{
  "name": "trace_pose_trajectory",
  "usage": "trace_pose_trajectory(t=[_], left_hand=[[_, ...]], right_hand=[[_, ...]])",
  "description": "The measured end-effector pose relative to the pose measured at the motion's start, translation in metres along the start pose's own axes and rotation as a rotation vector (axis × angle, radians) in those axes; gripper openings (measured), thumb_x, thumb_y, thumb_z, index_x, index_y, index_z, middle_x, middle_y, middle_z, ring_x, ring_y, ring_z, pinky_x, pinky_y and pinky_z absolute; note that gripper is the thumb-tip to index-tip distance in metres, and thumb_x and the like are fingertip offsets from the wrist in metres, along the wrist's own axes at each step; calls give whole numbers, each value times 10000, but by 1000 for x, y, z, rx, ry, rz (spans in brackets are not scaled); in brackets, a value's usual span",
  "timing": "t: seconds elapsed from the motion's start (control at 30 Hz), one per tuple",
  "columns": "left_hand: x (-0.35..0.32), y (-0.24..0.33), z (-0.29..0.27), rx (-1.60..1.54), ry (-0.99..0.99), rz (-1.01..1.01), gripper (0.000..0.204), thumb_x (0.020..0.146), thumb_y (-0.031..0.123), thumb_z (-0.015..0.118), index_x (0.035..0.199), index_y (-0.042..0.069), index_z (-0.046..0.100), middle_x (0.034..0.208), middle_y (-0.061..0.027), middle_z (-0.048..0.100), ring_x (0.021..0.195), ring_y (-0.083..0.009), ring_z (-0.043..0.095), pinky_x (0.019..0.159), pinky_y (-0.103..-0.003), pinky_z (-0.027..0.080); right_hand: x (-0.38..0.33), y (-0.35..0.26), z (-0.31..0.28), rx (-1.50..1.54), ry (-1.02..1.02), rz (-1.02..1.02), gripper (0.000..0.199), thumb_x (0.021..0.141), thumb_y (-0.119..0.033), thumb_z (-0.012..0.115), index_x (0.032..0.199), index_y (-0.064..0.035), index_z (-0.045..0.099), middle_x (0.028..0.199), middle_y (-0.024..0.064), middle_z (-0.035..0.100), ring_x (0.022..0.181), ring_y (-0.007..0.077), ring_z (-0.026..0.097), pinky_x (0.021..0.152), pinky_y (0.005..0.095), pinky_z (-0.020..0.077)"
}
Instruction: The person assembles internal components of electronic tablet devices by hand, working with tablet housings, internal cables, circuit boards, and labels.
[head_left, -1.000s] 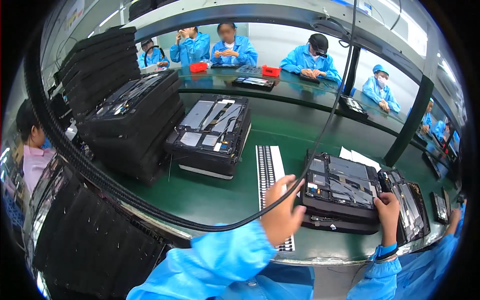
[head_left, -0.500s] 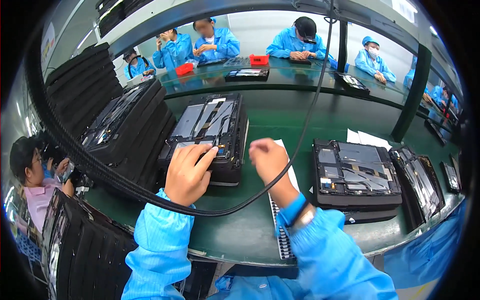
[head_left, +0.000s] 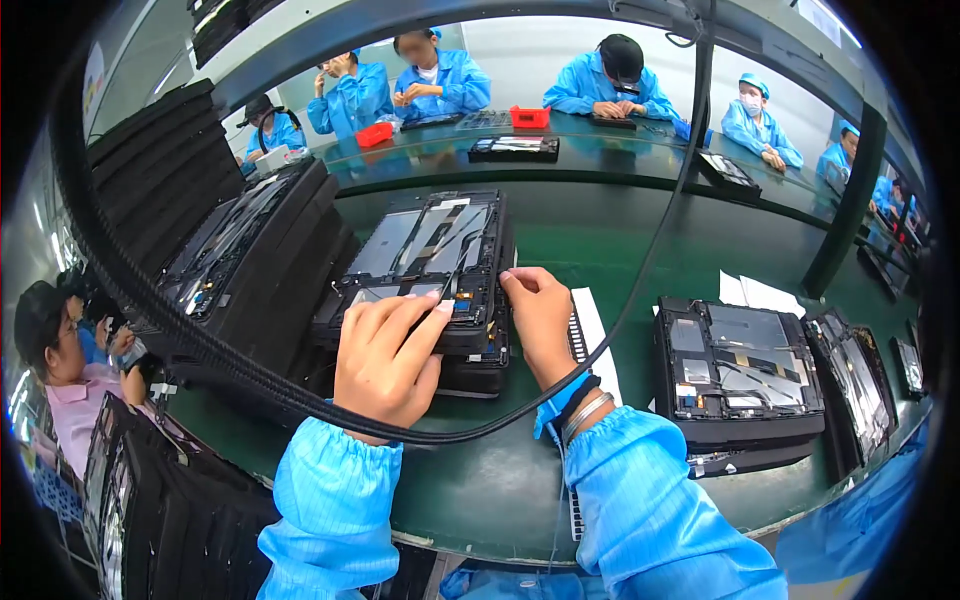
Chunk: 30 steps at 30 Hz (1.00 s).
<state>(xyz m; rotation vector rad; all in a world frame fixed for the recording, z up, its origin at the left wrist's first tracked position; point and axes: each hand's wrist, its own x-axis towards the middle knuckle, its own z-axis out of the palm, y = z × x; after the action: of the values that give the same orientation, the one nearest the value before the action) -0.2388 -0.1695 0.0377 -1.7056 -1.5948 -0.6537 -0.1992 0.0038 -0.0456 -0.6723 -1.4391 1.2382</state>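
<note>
An opened tablet-like device, with grey flat cells and loose ribbon cables, lies in a black foam tray atop a short stack. My left hand rests on its near edge with the fingers stretched over the cables and the thumb apart. At the tray's right edge, my right hand has its thumb and forefinger closed on the rim; the other fingers are curled. Between the top tray and the one below, small parts of a lower device show at the near right corner.
Right of my hands stand another tray stack and a tilted device. A white label strip lies beside my right wrist. Tall foam stacks rise at left. A black cable loops across the view. Co-workers in blue sit beyond.
My right hand has moved from the air beside the stack to the tray's right edge and closed there. The left hand stays at the near edge. The view has shifted slightly.
</note>
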Motion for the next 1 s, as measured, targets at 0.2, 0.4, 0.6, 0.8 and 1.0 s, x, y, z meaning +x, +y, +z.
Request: trace_pose_trajectory(t=[0.2,0.4,0.6,0.8,1.0], left_hand=[[5,0,6,21,39,11,452,525,-38,622,974,-13,576,983,-135,583,876,-301,543,770,-388,406],[7,4,12,17,65,19,435,564,-18,598,998,-7,564,988,-117,565,869,-277,535,747,-386,388],[2,7,13,22,77,-7,469,541,-32,626,1004,2,556,1020,-130,561,908,-301,528,790,-413,374],[-1,14,15,39,94,7,441,572,-20,595,1011,4,560,1000,-120,560,894,-265,534,754,-385,377],[-16,27,19,44,39,-12,332,648,-5,566,979,16,574,1024,-98,574,919,-224,545,768,-363,369]], right_hand=[[4,-3,-4,-130,-31,-38,150,722,-137,621,779,2,619,740,136,580,674,258,577,645,320,455],[10,-28,8,80,-35,103,332,786,-227,588,904,83,575,762,79,593,701,129,546,629,245,439],[12,-55,14,469,-181,317,398,694,-109,652,953,154,504,790,117,570,653,132,551,571,240,446],[1,-67,6,516,-131,209,289,682,-75,624,891,110,551,774,83,587,636,107,538,560,229,435],[-16,-55,-2,540,-151,214,251,702,-84,613,893,76,582,740,60,601,623,73,526,548,212,419]])
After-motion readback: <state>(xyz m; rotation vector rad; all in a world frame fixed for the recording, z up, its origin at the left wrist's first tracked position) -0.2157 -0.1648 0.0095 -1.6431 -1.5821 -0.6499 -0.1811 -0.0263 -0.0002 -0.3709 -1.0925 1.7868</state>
